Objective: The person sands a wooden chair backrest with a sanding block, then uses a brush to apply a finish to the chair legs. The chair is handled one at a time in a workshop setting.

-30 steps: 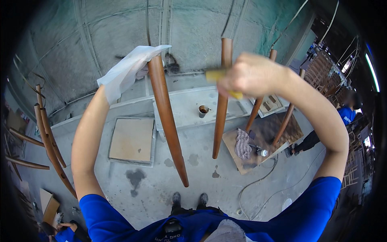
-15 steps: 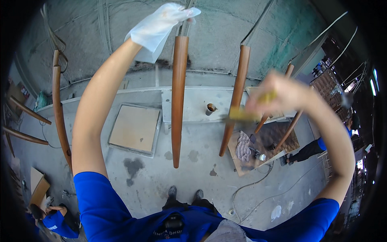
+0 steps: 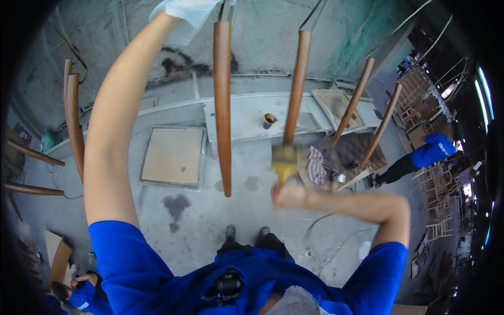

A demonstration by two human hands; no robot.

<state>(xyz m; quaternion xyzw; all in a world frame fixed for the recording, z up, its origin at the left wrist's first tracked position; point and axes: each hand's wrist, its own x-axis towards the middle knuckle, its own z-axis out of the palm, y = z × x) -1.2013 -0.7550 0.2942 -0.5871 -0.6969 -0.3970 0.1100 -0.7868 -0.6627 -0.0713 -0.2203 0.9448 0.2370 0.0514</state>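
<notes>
My left hand (image 3: 188, 11), in a whitish plastic glove, reaches up to the metal hanger (image 3: 226, 11) above a brown tapered wooden leg (image 3: 222, 100). Its fingers, partly cut off by the upper edge, appear closed around that hanger. My bare right hand (image 3: 290, 195) grips a wide paintbrush (image 3: 286, 167) by its yellow handle. The brush points upward, its dark bristles at the lower end of a second hanging leg (image 3: 298, 86) and covering the tip. Both hand and brush are slightly blurred.
More wooden legs (image 3: 353, 102) hang at right and left (image 3: 75, 123). A cup of dark brown liquid (image 3: 269, 121) stands on a pale bench (image 3: 247, 131). A flat board (image 3: 172, 155) lies beyond my feet; a crumpled cloth (image 3: 315, 165) rests on a low table. Another person (image 3: 433, 151) stands at right.
My right hand has swung down and left with the brush, from beside the second leg to its lower end. The view has shifted, putting my left hand partly past the upper edge.
</notes>
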